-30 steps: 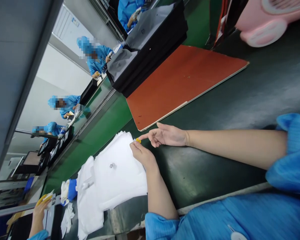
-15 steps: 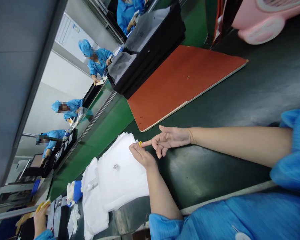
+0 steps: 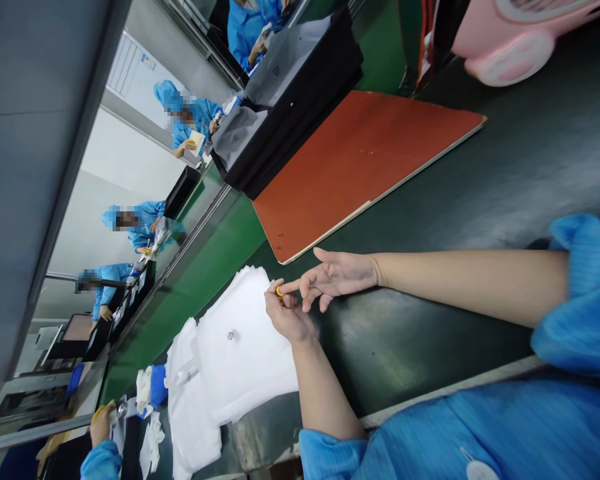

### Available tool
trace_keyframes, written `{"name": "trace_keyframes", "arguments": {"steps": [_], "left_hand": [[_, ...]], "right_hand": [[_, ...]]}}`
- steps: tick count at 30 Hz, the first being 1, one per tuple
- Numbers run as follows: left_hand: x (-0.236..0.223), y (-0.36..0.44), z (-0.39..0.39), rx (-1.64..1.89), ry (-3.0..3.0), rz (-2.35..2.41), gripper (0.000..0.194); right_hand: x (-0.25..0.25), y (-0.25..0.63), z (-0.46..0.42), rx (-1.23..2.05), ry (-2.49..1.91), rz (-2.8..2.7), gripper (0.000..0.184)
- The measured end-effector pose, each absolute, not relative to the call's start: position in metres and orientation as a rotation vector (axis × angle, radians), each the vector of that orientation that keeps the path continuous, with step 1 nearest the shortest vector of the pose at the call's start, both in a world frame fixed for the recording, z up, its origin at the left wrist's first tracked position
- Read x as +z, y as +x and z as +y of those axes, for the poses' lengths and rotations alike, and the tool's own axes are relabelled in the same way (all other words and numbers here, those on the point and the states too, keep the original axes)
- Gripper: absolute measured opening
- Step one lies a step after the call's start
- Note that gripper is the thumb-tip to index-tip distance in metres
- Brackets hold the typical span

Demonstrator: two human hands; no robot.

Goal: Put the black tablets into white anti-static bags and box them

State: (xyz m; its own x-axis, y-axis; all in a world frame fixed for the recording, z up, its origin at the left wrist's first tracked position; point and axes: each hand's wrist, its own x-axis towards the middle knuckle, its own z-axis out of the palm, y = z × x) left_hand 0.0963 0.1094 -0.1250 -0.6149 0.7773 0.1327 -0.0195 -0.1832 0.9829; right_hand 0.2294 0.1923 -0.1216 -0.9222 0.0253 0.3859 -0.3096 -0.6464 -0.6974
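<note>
My right hand [image 3: 337,277] reaches in from the right with its index finger stretched out and the other fingers loosely spread. A small yellow finger cot [image 3: 279,291] sits at the tip of that index finger. My left hand [image 3: 290,317] comes up from below and pinches the cot with its fingertips. Both hands hover at the near corner of a stack of white pouches [image 3: 240,353] lying on the dark green table [image 3: 455,200].
A red board [image 3: 360,160] lies beyond my hands, with black trays and grey bags [image 3: 290,100] behind it. A pink object [image 3: 510,40] stands at the top right. A green conveyor belt [image 3: 215,253] runs past several co-workers in blue; a co-worker's hand [image 3: 103,423] works at the bottom left.
My left hand has closed more tightly round the yellow cot on my right index fingertip. The right fingers have spread a little. The co-worker's hand at bottom left has shifted right.
</note>
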Motion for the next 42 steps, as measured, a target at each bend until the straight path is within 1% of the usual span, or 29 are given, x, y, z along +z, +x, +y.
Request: {"name": "trace_keyframes", "arguments": {"steps": [3,6,8,15,24,30,34,37,40,42], "left_hand": [[-0.120,0.083,0.106,1.845,0.798,1.318,0.029],[-0.122,0.078,0.105,1.830,0.797,1.302,0.018],[-0.125,0.078,0.107,1.833,0.810,1.301,0.017],[-0.129,0.079,0.113,1.783,0.830,1.309,0.030],[-0.149,0.060,0.117,1.669,0.894,1.337,0.029],[-0.155,0.043,0.116,1.495,1.008,1.424,0.043],[-0.144,0.026,0.097,1.336,1.126,1.512,0.040],[-0.131,0.008,0.071,1.287,1.188,1.568,0.041],[-0.098,-0.042,0.029,1.202,1.329,1.721,0.038],[-0.062,-0.103,-0.008,1.198,1.401,1.836,0.031]], "right_hand": [[-0.125,0.226,0.194,2.642,0.529,-1.202,0.073],[-0.128,0.223,0.195,2.643,0.516,-1.184,0.079],[-0.129,0.221,0.194,2.634,0.457,-1.202,0.080],[-0.124,0.220,0.188,2.601,0.305,-1.294,0.074],[-0.127,0.214,0.174,2.506,0.175,-1.312,0.060],[-0.131,0.209,0.163,2.445,0.120,-1.297,0.056],[-0.130,0.208,0.158,2.415,0.095,-1.300,0.054],[-0.129,0.207,0.155,2.405,0.070,-1.308,0.054],[-0.131,0.206,0.154,2.397,0.050,-1.316,0.053],[-0.132,0.205,0.154,2.395,0.047,-1.321,0.051]]}}
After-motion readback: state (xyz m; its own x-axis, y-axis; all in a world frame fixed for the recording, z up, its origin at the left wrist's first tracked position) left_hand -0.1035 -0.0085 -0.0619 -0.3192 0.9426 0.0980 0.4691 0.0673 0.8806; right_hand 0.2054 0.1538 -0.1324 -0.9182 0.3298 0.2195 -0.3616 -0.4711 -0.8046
